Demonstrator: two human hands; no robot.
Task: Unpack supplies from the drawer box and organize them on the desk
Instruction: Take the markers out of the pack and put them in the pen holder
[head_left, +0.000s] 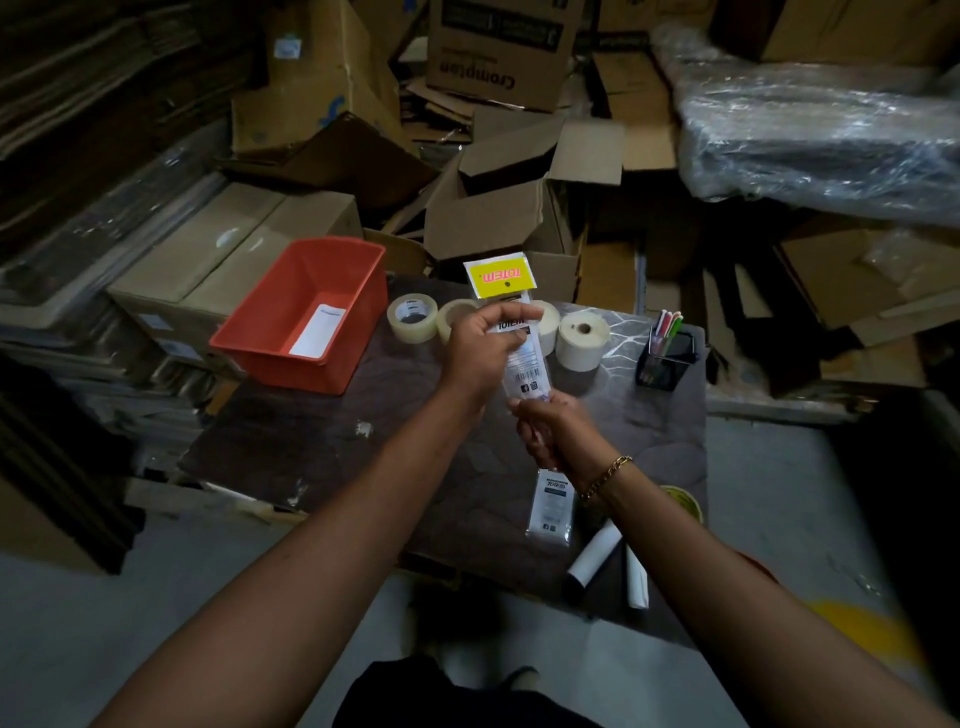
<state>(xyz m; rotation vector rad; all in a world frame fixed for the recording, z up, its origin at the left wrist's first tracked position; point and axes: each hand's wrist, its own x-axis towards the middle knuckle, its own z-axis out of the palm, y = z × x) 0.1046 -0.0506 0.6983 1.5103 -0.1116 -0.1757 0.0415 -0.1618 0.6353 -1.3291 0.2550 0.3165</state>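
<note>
Both hands hold a clear plastic packet with a yellow header card (500, 278) upright above the dark desk (332, 441). My left hand (480, 348) grips its middle and my right hand (550, 428) pinches its lower end. The orange drawer box (306, 312) stands at the desk's back left with a white slip of paper inside. A second similar packet (551, 506) lies flat on the desk under my right wrist. Tape rolls (413, 317) and a white label roll (583, 340) line the back edge. A black mesh pen holder (666, 358) with coloured pens is at the back right.
Two white paper rolls (595, 556) lie at the desk's front right edge, beside a yellowish round object (685, 501). Cardboard boxes (498, 218) are piled behind and left of the desk. A plastic-wrapped bundle (821, 135) lies at the upper right. Grey floor surrounds the desk.
</note>
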